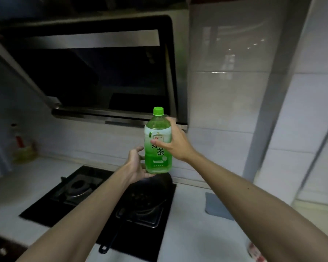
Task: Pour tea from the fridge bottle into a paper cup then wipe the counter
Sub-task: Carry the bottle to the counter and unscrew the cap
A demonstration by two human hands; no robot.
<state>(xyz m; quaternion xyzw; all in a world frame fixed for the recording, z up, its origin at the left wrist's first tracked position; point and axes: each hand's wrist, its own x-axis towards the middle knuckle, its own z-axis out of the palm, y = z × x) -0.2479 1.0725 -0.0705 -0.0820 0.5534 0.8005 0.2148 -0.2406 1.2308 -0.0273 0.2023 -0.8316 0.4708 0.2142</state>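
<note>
- The bottle [158, 142] stands upright in the air above the hob [100, 197], green cap [158, 111] on, tea filling most of it.
- The right hand [175, 142] grasps the bottle's right side, thumb across the label, fingers wrapped behind.
- The left hand [137, 164] cups the bottle's lower left and base, fingers curled round it.
- Below the bottle, a dark pan [146, 199] sits on the hob's right burner, its handle pointing toward the camera.
- A blue-grey cloth [217, 206] lies on the desk [197, 237] right of the hob.
- An oil bottle [24, 150] stands on the desk far left of the hob, by the wall.
- A range hood [95, 72] hangs above the hob.
</note>
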